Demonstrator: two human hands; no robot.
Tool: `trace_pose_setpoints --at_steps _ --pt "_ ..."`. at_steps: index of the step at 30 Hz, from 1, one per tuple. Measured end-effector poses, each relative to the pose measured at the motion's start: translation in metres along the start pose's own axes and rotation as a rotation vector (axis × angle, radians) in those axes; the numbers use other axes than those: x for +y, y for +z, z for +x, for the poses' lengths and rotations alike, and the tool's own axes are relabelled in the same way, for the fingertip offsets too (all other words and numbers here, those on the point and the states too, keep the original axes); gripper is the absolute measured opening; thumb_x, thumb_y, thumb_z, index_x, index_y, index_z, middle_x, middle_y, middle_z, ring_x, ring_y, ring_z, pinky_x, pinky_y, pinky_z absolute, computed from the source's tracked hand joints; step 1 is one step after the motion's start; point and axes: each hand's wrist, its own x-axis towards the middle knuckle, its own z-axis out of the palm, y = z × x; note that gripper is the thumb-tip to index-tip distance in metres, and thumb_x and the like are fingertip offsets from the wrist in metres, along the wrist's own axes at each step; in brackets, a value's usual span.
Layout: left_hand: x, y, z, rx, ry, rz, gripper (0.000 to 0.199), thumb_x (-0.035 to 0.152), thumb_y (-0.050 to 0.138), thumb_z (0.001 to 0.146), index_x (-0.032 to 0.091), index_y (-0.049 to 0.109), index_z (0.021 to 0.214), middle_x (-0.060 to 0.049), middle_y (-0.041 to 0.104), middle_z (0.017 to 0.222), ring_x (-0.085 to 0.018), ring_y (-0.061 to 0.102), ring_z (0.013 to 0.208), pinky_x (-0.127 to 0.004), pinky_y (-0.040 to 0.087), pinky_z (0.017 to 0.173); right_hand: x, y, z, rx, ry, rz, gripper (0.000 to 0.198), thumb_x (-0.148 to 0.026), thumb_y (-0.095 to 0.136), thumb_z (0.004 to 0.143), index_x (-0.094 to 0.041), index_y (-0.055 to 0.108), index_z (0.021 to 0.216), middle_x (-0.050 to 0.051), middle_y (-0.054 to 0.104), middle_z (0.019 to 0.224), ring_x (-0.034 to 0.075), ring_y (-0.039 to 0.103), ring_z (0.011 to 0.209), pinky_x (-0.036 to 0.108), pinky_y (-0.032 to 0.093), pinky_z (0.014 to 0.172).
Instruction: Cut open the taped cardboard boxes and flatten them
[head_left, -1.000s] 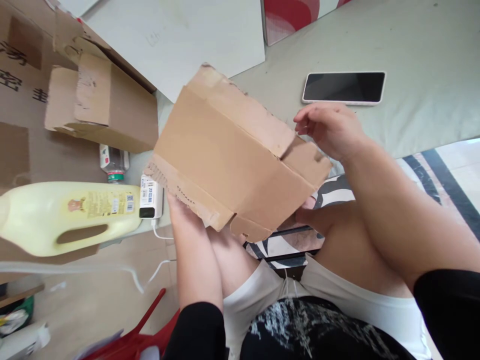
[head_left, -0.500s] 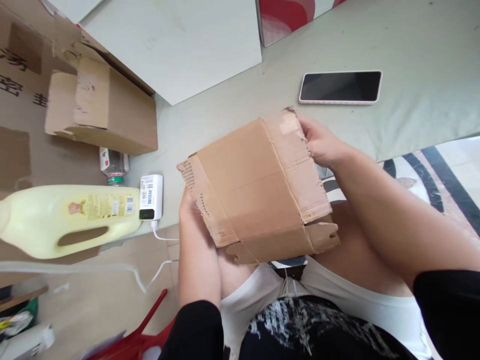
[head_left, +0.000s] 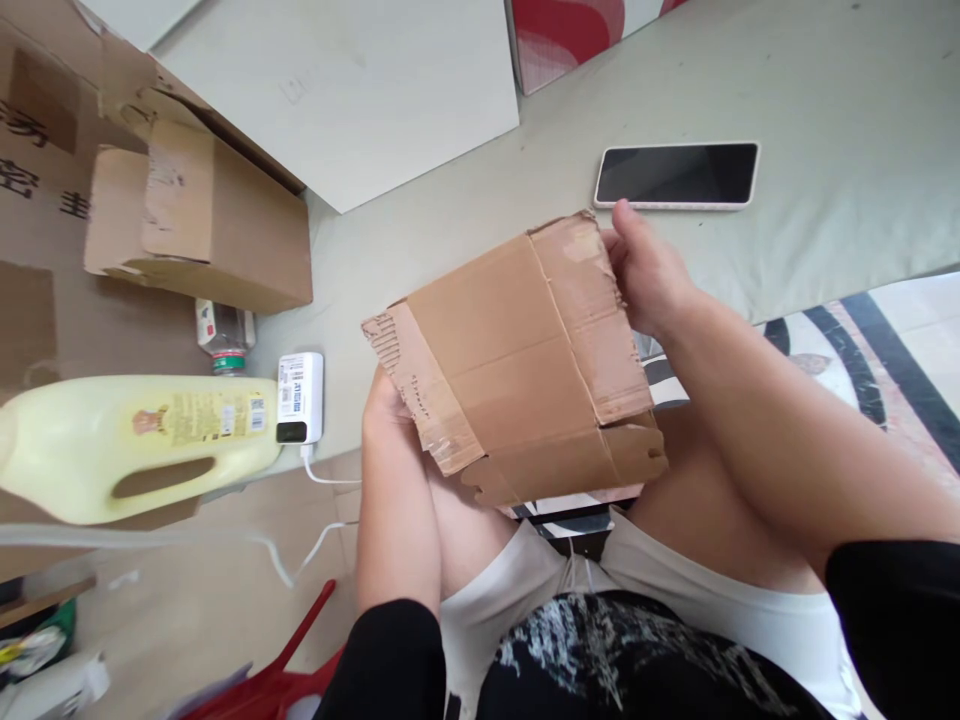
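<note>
A flattened brown cardboard box (head_left: 510, 350) is held tilted above my lap, with torn edges on its left and right flaps. My left hand (head_left: 386, 405) supports its left side from underneath, the fingers hidden behind the cardboard. At the right edge, my right hand (head_left: 651, 275) has its fingers behind the torn flap, partly hidden, while the thumb points up clear of the cardboard. A phone (head_left: 677, 175) with a dark screen and pale case lies on the covered surface just beyond my right hand.
Left of my hands are a white power bank (head_left: 300, 398) with a cable, a yellow jug (head_left: 142, 440), a small bottle (head_left: 225, 335) and another cardboard box (head_left: 225, 220). A large white box (head_left: 352, 90) stands behind. A red chair (head_left: 285, 660) is at lower left.
The cardboard has shifted slightly up, its lower edge rising away from my lap. My right thumb has lifted off the flap and now points up.
</note>
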Motion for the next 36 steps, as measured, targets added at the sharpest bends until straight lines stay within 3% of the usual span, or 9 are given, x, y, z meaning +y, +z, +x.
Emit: trace_pose_setpoints --at_steps 4,10,13,16,20,24,29,32,36 --pt "0.005 0.0 0.01 -0.03 0.008 0.018 0.032 0.04 0.081 0.062 0.019 0.07 0.083 -0.005 0.076 0.081 -0.028 0.072 0.103 -0.04 0.061 0.09 -0.001 0.001 -0.002 -0.167 0.084 0.005 0.042 -0.059 0.08 0.07 -0.02 0.067 0.077 0.002 0.07 0.079 0.018 0.066 0.076 0.032 0.055 0.064" --pt "0.011 0.001 0.009 -0.165 0.146 -0.05 0.065 0.077 0.069 0.064 0.018 0.073 0.091 -0.01 0.077 0.106 -0.032 0.068 0.117 -0.042 0.059 0.098 0.001 0.008 -0.003 0.03 -0.036 -0.072 0.026 -0.046 0.068 0.082 -0.021 0.063 0.078 0.0 0.068 0.079 0.016 0.063 0.073 0.034 0.054 0.07" --pt "0.008 0.002 0.008 -0.129 0.149 0.035 0.057 0.051 0.091 0.052 0.018 0.072 0.094 -0.009 0.078 0.1 -0.032 0.07 0.114 -0.043 0.057 0.101 0.006 0.011 0.0 0.064 -0.17 -0.077 0.02 -0.042 0.065 0.084 -0.023 0.063 0.09 0.0 0.069 0.091 0.017 0.065 0.088 0.038 0.054 0.085" --pt "0.005 0.004 0.01 -0.098 0.171 0.059 0.052 0.037 0.093 0.054 0.017 0.07 0.096 -0.01 0.078 0.098 -0.032 0.07 0.114 -0.044 0.056 0.102 0.008 0.015 0.001 0.087 -0.234 -0.077 0.02 -0.042 0.066 0.083 -0.025 0.062 0.094 -0.001 0.07 0.097 0.018 0.064 0.095 0.038 0.052 0.092" --pt "0.006 0.004 0.016 -0.089 0.248 -0.025 0.044 0.033 0.092 0.056 0.017 0.069 0.091 -0.007 0.078 0.093 -0.029 0.071 0.112 -0.038 0.057 0.101 -0.001 0.013 0.001 0.162 -0.158 0.02 0.015 -0.037 0.066 0.08 -0.025 0.06 0.087 -0.003 0.069 0.085 0.011 0.061 0.072 0.026 0.049 0.067" --pt "0.015 -0.005 0.028 0.066 0.423 -0.224 0.029 0.035 0.081 0.071 0.02 0.067 0.091 -0.006 0.077 0.101 -0.023 0.067 0.12 -0.034 0.055 0.104 -0.012 0.001 0.006 0.222 -0.014 0.187 0.023 -0.045 0.061 0.081 -0.023 0.058 0.089 -0.002 0.066 0.071 0.008 0.055 0.052 0.021 0.038 0.047" --pt "0.021 -0.011 0.044 0.185 0.453 -0.364 0.021 0.039 0.066 0.085 0.019 0.067 0.093 -0.007 0.075 0.112 -0.022 0.06 0.131 -0.033 0.052 0.108 -0.01 0.004 0.002 -0.023 0.088 0.138 0.052 -0.07 0.071 0.065 -0.023 0.062 0.087 -0.001 0.068 0.075 0.011 0.062 0.055 0.024 0.041 0.042" --pt "0.018 -0.005 0.046 0.188 0.407 -0.411 0.019 0.036 0.061 0.089 0.019 0.067 0.092 -0.007 0.075 0.112 -0.021 0.062 0.127 -0.032 0.053 0.106 -0.003 0.016 -0.012 -0.203 0.099 0.009 0.05 -0.066 0.079 0.062 -0.022 0.062 0.077 -0.002 0.063 0.063 0.011 0.057 0.049 0.024 0.04 0.04" --pt "0.016 0.005 0.042 0.164 0.321 -0.45 0.022 0.036 0.066 0.082 0.019 0.067 0.097 -0.007 0.074 0.112 -0.023 0.067 0.117 -0.035 0.054 0.104 0.002 0.028 -0.029 -0.227 0.149 -0.123 0.046 -0.061 0.081 0.067 -0.021 0.061 0.073 -0.002 0.058 0.055 0.009 0.049 0.042 0.023 0.039 0.036"
